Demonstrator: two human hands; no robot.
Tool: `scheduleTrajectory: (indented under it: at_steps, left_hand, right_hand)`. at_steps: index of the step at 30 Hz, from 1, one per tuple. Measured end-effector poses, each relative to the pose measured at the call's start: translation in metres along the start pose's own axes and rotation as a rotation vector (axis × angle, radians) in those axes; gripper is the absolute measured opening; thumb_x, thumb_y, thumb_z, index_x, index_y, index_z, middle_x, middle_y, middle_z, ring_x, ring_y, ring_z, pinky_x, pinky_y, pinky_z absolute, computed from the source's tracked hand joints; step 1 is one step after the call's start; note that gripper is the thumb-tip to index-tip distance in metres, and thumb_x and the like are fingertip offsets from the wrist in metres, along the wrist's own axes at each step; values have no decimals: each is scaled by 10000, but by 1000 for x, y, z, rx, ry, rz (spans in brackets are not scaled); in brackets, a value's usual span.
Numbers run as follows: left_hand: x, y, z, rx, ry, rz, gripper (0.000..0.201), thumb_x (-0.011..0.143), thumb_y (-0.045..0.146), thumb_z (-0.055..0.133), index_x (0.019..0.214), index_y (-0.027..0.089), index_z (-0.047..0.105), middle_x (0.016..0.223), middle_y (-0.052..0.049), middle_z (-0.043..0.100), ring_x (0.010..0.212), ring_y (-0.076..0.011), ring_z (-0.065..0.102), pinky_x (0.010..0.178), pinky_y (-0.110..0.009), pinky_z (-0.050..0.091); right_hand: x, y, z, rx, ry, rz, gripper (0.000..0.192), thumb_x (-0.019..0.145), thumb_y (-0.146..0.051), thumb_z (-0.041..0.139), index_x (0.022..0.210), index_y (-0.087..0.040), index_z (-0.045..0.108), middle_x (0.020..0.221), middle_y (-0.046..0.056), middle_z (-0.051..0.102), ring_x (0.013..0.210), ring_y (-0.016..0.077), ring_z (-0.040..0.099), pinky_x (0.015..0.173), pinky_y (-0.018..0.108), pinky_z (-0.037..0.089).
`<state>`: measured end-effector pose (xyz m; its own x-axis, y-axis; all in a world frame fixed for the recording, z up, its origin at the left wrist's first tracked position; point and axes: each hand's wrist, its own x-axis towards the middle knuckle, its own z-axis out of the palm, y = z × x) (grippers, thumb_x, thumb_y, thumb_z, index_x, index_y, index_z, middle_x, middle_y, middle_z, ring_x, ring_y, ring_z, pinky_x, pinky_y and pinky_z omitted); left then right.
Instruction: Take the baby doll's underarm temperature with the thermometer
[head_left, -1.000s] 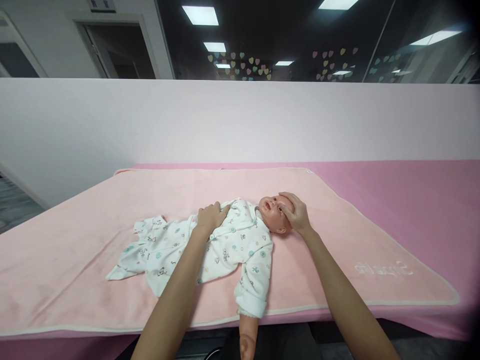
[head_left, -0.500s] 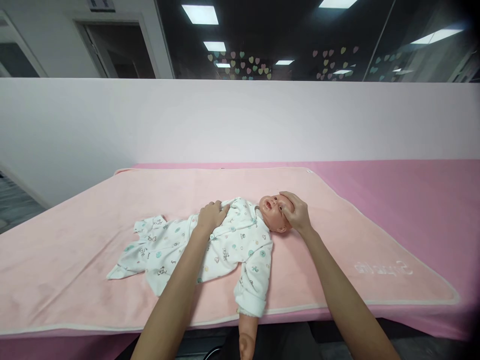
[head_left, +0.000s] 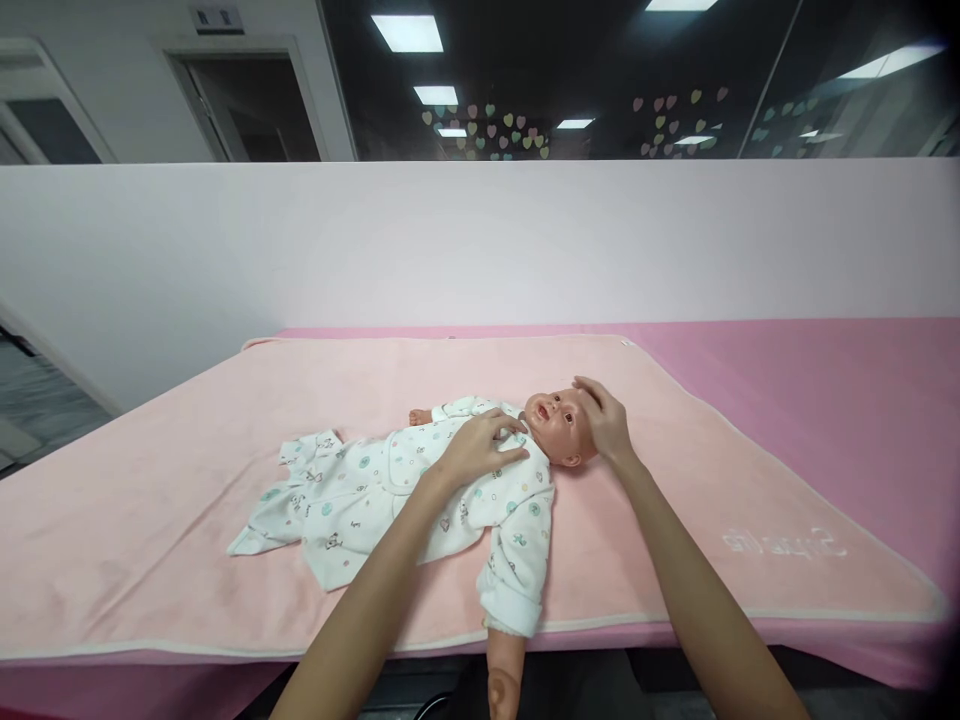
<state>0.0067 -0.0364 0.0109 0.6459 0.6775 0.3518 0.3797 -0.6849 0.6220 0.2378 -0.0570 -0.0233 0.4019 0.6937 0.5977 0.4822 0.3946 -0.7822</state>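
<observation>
on the pale pink blanket [head_left: 675, 480] the left hand [head_left: 480, 447] lies open-fingered on the baby doll [head_left: 559, 425]'s printed romper [head_left: 420, 490] while the right hand [head_left: 604, 420] cups its head, fingers loosely spread.

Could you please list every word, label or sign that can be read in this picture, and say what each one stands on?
Embroidered script on the pink blanket, near its right corner: seen upside down and too faint to read.
Small sign above the doorway: too small to read.
Printed figures on the doll's white romper: little pictures only, no words that can be made out.
</observation>
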Motion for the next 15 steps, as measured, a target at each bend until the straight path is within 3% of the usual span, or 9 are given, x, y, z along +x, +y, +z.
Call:
scheduleTrajectory:
  at_steps: [3,7,10,13,15]
  left_hand:
    - [2,-7,1,-122,92,-96,267,716,418,600,797,181,691,736,-32,621,700,-158,529,691,-265,399]
    - [11,-30,-5,-690,374,-354,299,678,395,658,823,135,680,751,-44,649,707,-151,569,674,-248,432]
    - [14,-42,-10,-1060,483,-520,352,617,307,723,912,123,667,766,-49,659,676,-130,582,665,-239,458]
    - [15,-44,-12,-1182,474,-550,356,609,255,729,928,111,665,690,-36,646,592,-102,561,601,-213,455]
    - [14,-41,-12,-1203,457,-544,330,627,258,716,918,109,669,672,-34,644,572,-96,557,574,-203,448]
  right_hand:
    - [-8,-10,2,-331,-36,-156,345,844,-394,414,1034,-181,607,1064,95,636,1003,242,570,883,424,438]
    - [-23,-26,12,-533,79,-447,276,853,-283,405,1017,-189,606,1092,107,616,1041,251,543,946,448,386]
    - [-35,-41,29,-609,-107,-641,257,850,-195,389,983,-222,608,1030,70,638,1002,221,555,1004,450,334]
    - [-41,-58,49,-734,-352,-789,260,829,-115,384,889,-212,618,997,60,649,1015,214,542,1058,484,245]
    - [-39,-67,62,-816,-409,-824,249,803,-76,407,859,-194,618,1104,79,614,1109,238,487,1069,525,189]
